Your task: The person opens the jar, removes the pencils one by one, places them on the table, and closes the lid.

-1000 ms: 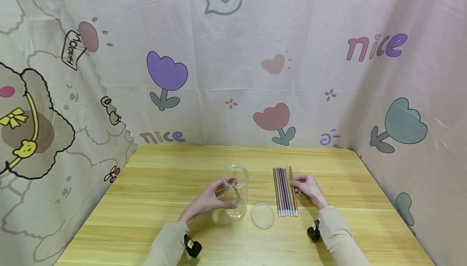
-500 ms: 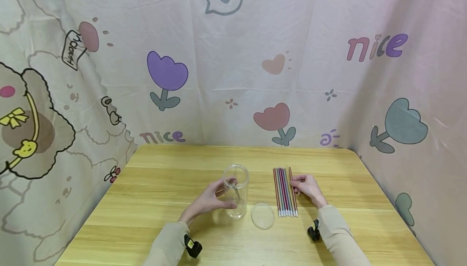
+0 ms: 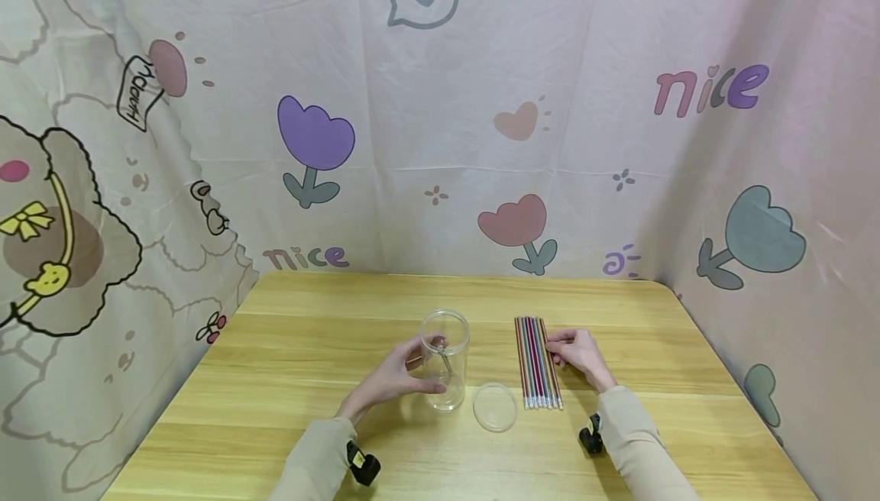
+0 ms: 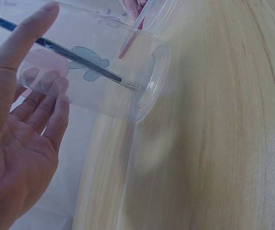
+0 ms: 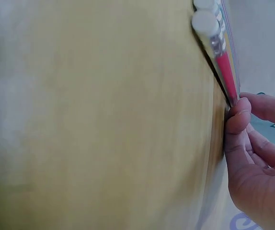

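In the head view, a clear plastic jar [image 3: 448, 394] stands upright on the table, and my left hand [image 3: 386, 380] holds its side with fingers and thumb around it. Inside the jar leans a dark pencil [image 4: 87, 63], its metal-banded eraser end down at the base. To the right lies a row of several coloured pencils [image 3: 532, 360], side by side with their white erasers toward me. The thumb and fingers of my right hand [image 3: 580, 352] pinch the rightmost one, a red pencil [image 5: 226, 72] in the right wrist view. Its far part is hidden by the fingers in that view.
A round clear lid [image 3: 495, 407] lies flat between the jar and the pencils. The wooden table [image 3: 309, 310] meets printed cloth [image 3: 426, 119] at its back and sides. A small black camera [image 3: 363, 464] sits at each wrist.
The far end of the rightmost pencil has swung left against the row, closing the gap there. My right fingers have shifted slightly left with it. The left hand and jar stay put.
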### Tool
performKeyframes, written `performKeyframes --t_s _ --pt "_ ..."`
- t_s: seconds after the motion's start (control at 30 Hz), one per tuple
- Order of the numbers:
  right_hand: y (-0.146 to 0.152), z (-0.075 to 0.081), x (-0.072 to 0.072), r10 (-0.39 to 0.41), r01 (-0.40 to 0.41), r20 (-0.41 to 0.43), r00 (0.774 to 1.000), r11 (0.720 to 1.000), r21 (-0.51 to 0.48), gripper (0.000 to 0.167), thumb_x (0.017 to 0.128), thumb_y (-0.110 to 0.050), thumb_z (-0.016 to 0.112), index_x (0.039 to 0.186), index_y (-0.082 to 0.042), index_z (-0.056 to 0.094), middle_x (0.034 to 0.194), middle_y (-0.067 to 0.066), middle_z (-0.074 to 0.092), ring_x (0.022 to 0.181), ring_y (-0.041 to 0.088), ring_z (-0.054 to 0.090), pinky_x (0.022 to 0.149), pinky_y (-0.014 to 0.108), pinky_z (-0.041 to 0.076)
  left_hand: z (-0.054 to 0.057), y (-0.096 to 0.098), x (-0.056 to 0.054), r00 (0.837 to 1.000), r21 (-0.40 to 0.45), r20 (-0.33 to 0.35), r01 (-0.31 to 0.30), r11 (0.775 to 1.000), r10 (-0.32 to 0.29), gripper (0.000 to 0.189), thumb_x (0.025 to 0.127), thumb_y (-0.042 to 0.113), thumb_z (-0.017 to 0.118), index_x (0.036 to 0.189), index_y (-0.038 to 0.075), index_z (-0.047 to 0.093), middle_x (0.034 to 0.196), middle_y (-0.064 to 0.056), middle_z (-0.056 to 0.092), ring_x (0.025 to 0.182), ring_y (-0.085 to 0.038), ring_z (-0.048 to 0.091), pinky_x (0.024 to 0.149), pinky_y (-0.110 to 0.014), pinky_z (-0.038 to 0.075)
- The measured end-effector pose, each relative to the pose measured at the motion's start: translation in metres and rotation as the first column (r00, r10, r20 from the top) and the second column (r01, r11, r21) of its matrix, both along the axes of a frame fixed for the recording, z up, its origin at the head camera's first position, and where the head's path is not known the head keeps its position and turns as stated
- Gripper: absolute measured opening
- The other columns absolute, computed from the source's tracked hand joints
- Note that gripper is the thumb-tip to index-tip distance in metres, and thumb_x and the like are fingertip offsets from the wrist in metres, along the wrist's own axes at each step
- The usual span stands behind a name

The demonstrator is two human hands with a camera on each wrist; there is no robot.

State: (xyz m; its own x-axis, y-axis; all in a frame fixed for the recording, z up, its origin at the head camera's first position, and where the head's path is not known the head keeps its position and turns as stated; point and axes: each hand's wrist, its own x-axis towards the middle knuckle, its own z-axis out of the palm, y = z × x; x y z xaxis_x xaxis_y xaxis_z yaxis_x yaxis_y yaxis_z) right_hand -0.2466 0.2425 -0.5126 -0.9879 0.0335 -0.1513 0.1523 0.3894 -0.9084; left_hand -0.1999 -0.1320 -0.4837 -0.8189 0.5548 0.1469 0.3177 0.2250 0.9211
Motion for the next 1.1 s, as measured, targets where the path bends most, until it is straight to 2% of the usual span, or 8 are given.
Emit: performKeyframes --t_s 0.13,0.4,0.67,0.9,1.03,1.1 --pt "0.001 -0.001 0.000 0.010 -0.010 0.001 1.000 1.000 -0.019 0.028 0.091 -0.004 0.068 0.112 0.016 0.065 0.077 0.010 0.069 0.058 0.011 0.060 0.049 0.021 0.053 0.000 0.000 0.000 1.000 -0.003 0.005 -0.001 1.000 0.001 0.078 0.081 0.018 0.084 0.148 0.010 0.045 0.149 -0.017 0.052 0.142 -0.041 0.045 0.121 -0.060 0.033" --pt "0.003 0.000 0.000 0.040 -0.037 0.018 0.999 0.990 -0.138 0.033 0.092 -0.001 0.066 0.119 0.018 0.060 0.076 0.005 0.070 0.061 0.009 0.059 0.049 0.019 0.051 0.001 0.000 0.000 1.000 0.002 0.007 0.001 1.000 -0.001 0.078 0.080 0.018 0.084 0.148 0.010 0.046 0.149 -0.017 0.053 0.142 -0.041 0.046 0.122 -0.060 0.033" --pt "0.001 0.005 -0.003 0.031 -0.028 0.013 0.999 0.975 -0.219 0.041 0.092 -0.002 0.066 0.128 0.016 0.056 0.089 0.007 0.072 0.063 0.009 0.058 0.055 0.018 0.052 0.002 0.000 0.000 1.000 0.006 0.006 0.002 1.000 -0.002 0.078 0.081 0.017 0.084 0.148 0.008 0.045 0.149 -0.018 0.052 0.142 -0.041 0.046 0.122 -0.059 0.033" --pt "-0.006 0.017 -0.005 0.036 -0.043 -0.036 0.999 0.975 -0.218 0.042 0.093 -0.005 0.067 0.130 0.012 0.057 0.101 0.013 0.070 0.068 0.008 0.059 0.057 0.017 0.052 0.000 0.000 -0.001 1.000 0.007 0.019 0.000 1.000 0.000 0.079 0.080 0.018 0.084 0.148 0.008 0.044 0.150 -0.019 0.051 0.142 -0.042 0.045 0.121 -0.060 0.033" --pt "-0.012 0.025 -0.005 0.065 -0.080 -0.081 0.995 0.978 -0.193 0.045 0.093 -0.006 0.066 0.133 0.011 0.054 0.110 0.018 0.068 0.073 0.009 0.060 0.063 0.019 0.055 0.000 0.000 -0.001 1.000 0.008 0.018 0.000 1.000 -0.001 0.079 0.080 0.017 0.084 0.148 0.008 0.044 0.150 -0.019 0.051 0.142 -0.041 0.045 0.121 -0.059 0.033" --pt "-0.014 0.029 -0.005 0.078 -0.099 -0.110 0.991 0.975 -0.200 0.044 0.093 -0.006 0.067 0.132 0.011 0.055 0.109 0.018 0.068 0.074 0.010 0.060 0.066 0.020 0.055 0.000 0.000 -0.001 1.000 0.010 0.016 0.003 1.000 -0.003 0.079 0.080 0.017 0.084 0.148 0.007 0.045 0.149 -0.019 0.052 0.142 -0.041 0.046 0.121 -0.059 0.033"
